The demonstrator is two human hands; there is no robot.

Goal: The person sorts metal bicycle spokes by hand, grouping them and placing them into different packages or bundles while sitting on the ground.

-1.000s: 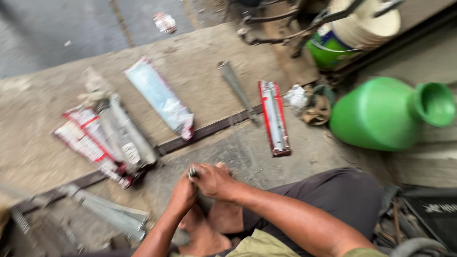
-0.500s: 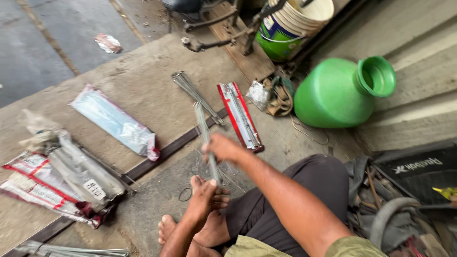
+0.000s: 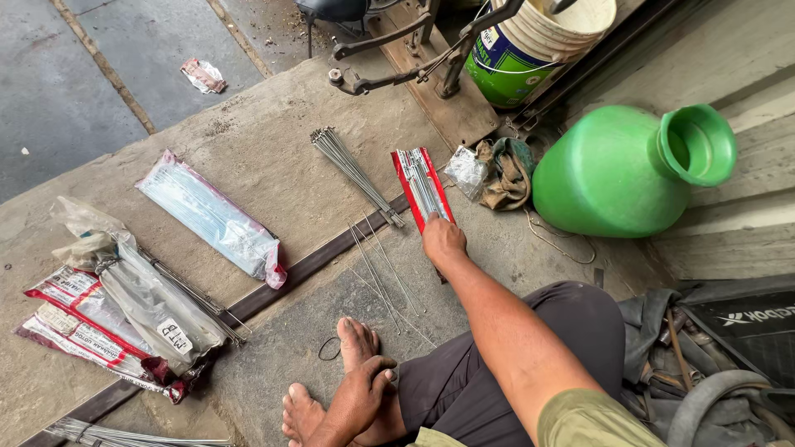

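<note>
Sitting on the concrete floor (image 3: 273,141), I start at the far left, where three packets of spokes (image 3: 124,323) lie piled in red-edged and clear wrapping, their long axes slanting down to the right. One clear blue-tinted packet (image 3: 211,217) lies alone beside them on the same slant. A dark metal strip (image 3: 315,266) crosses the floor between it and me. My left hand (image 3: 358,396) rests open and relaxed on my bare foot (image 3: 356,341), holding nothing. Past it, a few loose spokes (image 3: 383,269) lie scattered, and one bare bundle of spokes (image 3: 354,170) points from upper left down to lower right. My right hand (image 3: 443,240) lies on the near end of the red open packet of spokes (image 3: 422,186), which runs away from me, nearly straight up the view; whether the fingers grip it I cannot tell. One crumpled cloth (image 3: 501,170) and one green jug (image 3: 621,170) on its side crowd the right, while open floor remains on the upper left.
</note>
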